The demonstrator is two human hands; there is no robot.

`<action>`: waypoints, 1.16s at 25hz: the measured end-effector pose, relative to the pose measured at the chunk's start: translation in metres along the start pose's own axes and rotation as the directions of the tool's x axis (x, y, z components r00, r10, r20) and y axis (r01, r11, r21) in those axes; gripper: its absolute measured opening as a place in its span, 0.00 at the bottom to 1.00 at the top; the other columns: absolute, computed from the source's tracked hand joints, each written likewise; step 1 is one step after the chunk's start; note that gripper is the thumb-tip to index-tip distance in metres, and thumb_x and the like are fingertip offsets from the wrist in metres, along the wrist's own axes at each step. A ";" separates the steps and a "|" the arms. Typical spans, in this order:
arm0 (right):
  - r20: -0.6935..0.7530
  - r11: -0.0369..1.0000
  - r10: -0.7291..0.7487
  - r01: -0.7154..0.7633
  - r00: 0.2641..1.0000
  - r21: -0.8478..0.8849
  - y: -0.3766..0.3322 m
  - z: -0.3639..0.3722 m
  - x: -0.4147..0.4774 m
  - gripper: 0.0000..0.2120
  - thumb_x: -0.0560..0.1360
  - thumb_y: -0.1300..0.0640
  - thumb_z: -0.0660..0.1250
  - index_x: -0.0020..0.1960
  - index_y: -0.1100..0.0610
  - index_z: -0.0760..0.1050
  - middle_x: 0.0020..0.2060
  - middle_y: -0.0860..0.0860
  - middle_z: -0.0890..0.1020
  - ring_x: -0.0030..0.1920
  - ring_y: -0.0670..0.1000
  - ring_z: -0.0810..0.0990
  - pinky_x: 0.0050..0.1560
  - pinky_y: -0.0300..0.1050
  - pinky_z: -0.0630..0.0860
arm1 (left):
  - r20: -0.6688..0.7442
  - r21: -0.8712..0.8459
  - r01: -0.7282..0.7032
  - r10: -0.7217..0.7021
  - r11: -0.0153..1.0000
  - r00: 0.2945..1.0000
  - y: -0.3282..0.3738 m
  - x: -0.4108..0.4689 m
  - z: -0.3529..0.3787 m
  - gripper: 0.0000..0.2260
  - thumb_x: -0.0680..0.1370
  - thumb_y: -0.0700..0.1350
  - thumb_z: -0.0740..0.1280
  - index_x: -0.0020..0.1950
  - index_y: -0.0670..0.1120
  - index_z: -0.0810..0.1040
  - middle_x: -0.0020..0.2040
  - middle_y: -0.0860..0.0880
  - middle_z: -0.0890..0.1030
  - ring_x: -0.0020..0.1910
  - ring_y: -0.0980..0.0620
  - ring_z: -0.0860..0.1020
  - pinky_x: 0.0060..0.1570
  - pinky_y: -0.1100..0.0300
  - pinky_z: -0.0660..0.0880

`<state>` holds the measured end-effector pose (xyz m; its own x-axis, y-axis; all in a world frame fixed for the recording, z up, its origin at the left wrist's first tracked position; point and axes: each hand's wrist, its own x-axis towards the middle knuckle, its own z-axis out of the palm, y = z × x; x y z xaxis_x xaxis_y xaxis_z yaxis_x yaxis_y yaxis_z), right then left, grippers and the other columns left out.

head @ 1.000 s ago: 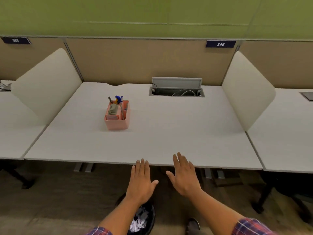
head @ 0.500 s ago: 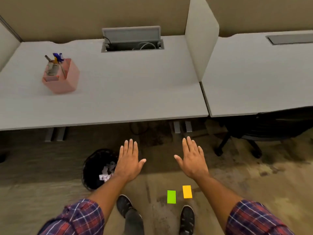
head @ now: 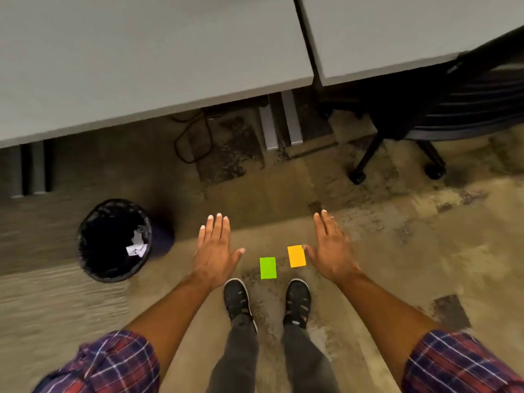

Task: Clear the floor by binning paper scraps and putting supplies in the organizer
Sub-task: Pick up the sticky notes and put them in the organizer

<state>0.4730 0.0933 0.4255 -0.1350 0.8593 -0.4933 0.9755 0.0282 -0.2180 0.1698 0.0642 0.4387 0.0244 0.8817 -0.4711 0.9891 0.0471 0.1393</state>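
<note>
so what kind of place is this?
Likely an office with shared workstations: adjoining grey desks, a wheeled office chair, and a black mesh wastebasket on worn carpet.

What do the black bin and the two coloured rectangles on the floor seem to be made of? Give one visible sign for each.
Black bin: probably wire mesh, matte; its wall shows a fine grid.
Green rectangle and orange rectangle: likely paper or thin card, matte; they lie flat with sharp edges and no glare. Whether they are loose sheets or pads cannot be told.

Mottled carpet floor (head: 397,251) under the desks

A green note (head: 267,268), an orange note (head: 296,256) and a black mesh bin (head: 93,268) are seen lying on it.
</note>
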 end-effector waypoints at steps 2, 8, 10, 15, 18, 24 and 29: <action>0.032 1.000 0.005 -0.005 0.999 -0.019 0.018 0.052 0.020 0.43 0.78 0.39 0.64 0.83 0.56 0.50 0.84 0.56 0.53 0.83 0.58 0.55 0.79 0.58 0.59 | 0.023 0.022 -0.010 0.010 1.000 1.000 -0.003 0.026 0.053 0.42 0.81 0.63 0.61 0.85 0.40 0.47 0.86 0.41 0.49 0.86 0.40 0.45 0.83 0.45 0.45; 0.149 0.996 -0.020 0.032 0.989 -0.082 0.066 0.206 0.073 0.42 0.80 0.41 0.63 0.83 0.57 0.47 0.84 0.56 0.51 0.83 0.58 0.51 0.81 0.58 0.56 | 0.157 0.098 -0.132 0.116 0.986 0.981 0.000 0.091 0.215 0.45 0.80 0.63 0.63 0.84 0.39 0.45 0.86 0.38 0.46 0.86 0.39 0.44 0.84 0.42 0.48; 0.164 0.995 -0.024 0.040 0.986 -0.091 0.076 0.248 0.096 0.42 0.79 0.42 0.65 0.83 0.56 0.48 0.84 0.55 0.52 0.83 0.58 0.53 0.80 0.58 0.57 | 0.168 0.078 -0.137 0.122 0.988 0.978 0.003 0.113 0.262 0.46 0.80 0.62 0.65 0.85 0.40 0.45 0.86 0.40 0.45 0.86 0.40 0.43 0.84 0.43 0.46; 0.160 0.980 -0.082 0.108 0.984 -0.164 0.096 0.337 0.150 0.39 0.76 0.43 0.70 0.79 0.56 0.58 0.73 0.57 0.71 0.72 0.60 0.71 0.69 0.58 0.69 | 0.183 0.048 -0.170 0.159 0.984 0.970 0.004 0.160 0.367 0.43 0.76 0.57 0.73 0.83 0.44 0.56 0.81 0.40 0.64 0.82 0.38 0.60 0.80 0.45 0.60; 0.184 0.972 -0.095 0.131 0.978 -0.195 0.102 0.370 0.173 0.33 0.72 0.43 0.74 0.71 0.54 0.66 0.63 0.56 0.75 0.62 0.59 0.76 0.61 0.57 0.74 | 0.191 0.082 -0.184 0.165 0.980 0.968 0.002 0.173 0.412 0.35 0.72 0.57 0.76 0.75 0.48 0.68 0.68 0.43 0.74 0.66 0.41 0.73 0.64 0.46 0.73; 0.212 0.930 -0.130 0.193 0.969 -0.314 0.110 0.410 0.191 0.37 0.68 0.45 0.77 0.69 0.53 0.64 0.62 0.57 0.73 0.61 0.59 0.75 0.58 0.56 0.75 | 0.263 0.221 -0.165 0.104 0.961 0.959 0.010 0.176 0.470 0.34 0.71 0.56 0.78 0.69 0.44 0.68 0.64 0.41 0.73 0.61 0.41 0.74 0.58 0.46 0.75; 0.212 0.927 -0.089 0.158 0.973 -0.339 0.112 0.415 0.195 0.39 0.65 0.44 0.81 0.67 0.54 0.64 0.59 0.58 0.73 0.61 0.60 0.75 0.59 0.58 0.76 | 0.194 0.282 -0.126 0.072 0.951 0.978 0.013 0.176 0.476 0.26 0.70 0.50 0.77 0.63 0.44 0.72 0.56 0.42 0.77 0.54 0.42 0.75 0.54 0.48 0.73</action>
<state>0.4835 0.0521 -0.0450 -0.2546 0.7255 -0.6393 0.9421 0.3354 0.0054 0.2555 -0.0037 -0.0565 0.1234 0.7749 -0.6199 0.9786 -0.1985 -0.0534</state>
